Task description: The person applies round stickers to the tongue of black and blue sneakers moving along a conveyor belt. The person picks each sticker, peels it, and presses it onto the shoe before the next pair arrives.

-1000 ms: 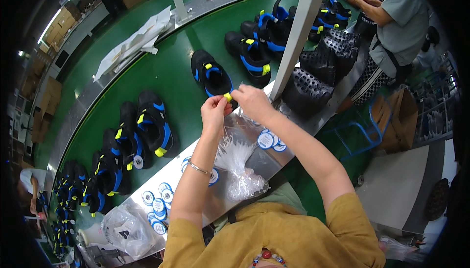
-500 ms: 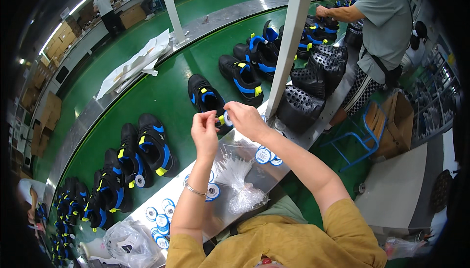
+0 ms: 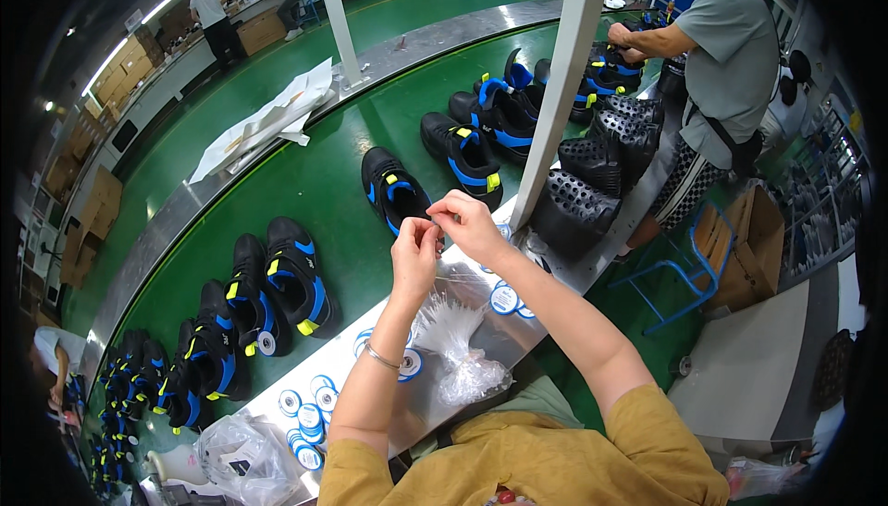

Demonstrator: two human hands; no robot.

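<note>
In the head view, the left hand [image 3: 415, 254] and right hand [image 3: 467, 228] met near the middle, each with thumb and fingertips pinched together; whatever lay between them was too small to make out. Their fingers covered the heel of the nearest shoe [image 3: 382, 176], which stood on the green counter [image 3: 319, 178] at about eleven o'clock from them. It was black with blue trim and a yellow tab at the tongue, its toe toward eleven o'clock. At half past six, the left forearm partly hid some round blue-rimmed tags [image 3: 410, 365]; a bundle of clear strands [image 3: 451, 326] lay at six. A pale post [image 3: 566, 80] cut across the shoes at one o'clock; those at eight blurred together toward the dark rim.
</note>
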